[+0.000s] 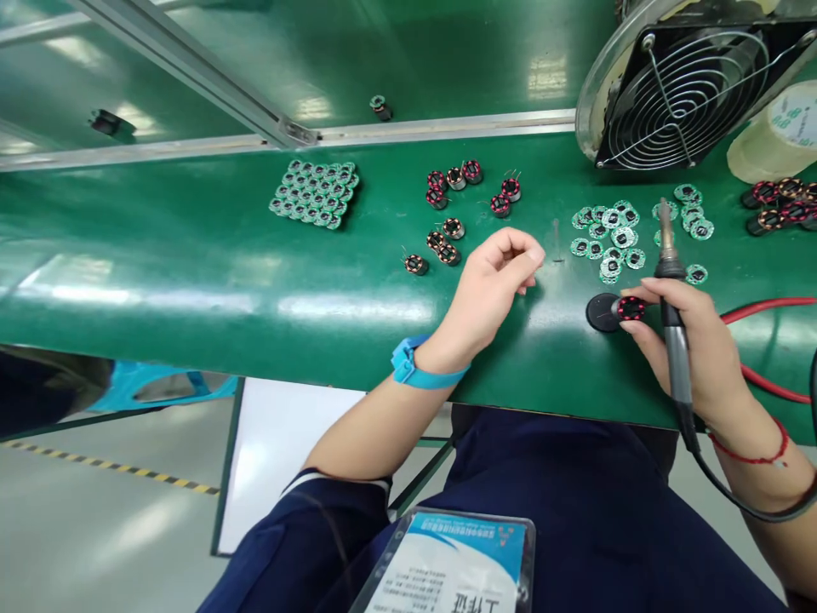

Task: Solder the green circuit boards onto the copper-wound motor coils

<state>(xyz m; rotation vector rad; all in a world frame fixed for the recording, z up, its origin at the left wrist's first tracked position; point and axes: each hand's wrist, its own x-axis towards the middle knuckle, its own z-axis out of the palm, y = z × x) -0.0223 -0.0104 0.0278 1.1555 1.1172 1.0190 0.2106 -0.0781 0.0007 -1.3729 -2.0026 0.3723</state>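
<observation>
My right hand (693,345) is wrapped round a soldering iron (671,298), its tip pointing away from me. The same hand's fingertips pinch a small red-and-black coil (631,308) beside a round black holder (601,312) on the green bench (191,264). My left hand (494,277) rests on the bench to the left with its fingers curled in a loose fist; nothing shows in it. A blue strap (414,370) circles that wrist. Loose coils (447,243) lie just beyond the left hand.
Small green round boards (609,238) are scattered ahead of the right hand, and a neat block of them (315,194) lies at the left. More coils (782,204) sit far right. A wire-guarded fan (689,94) and a tape roll (775,136) stand at the back right. A red cable (766,305) runs right.
</observation>
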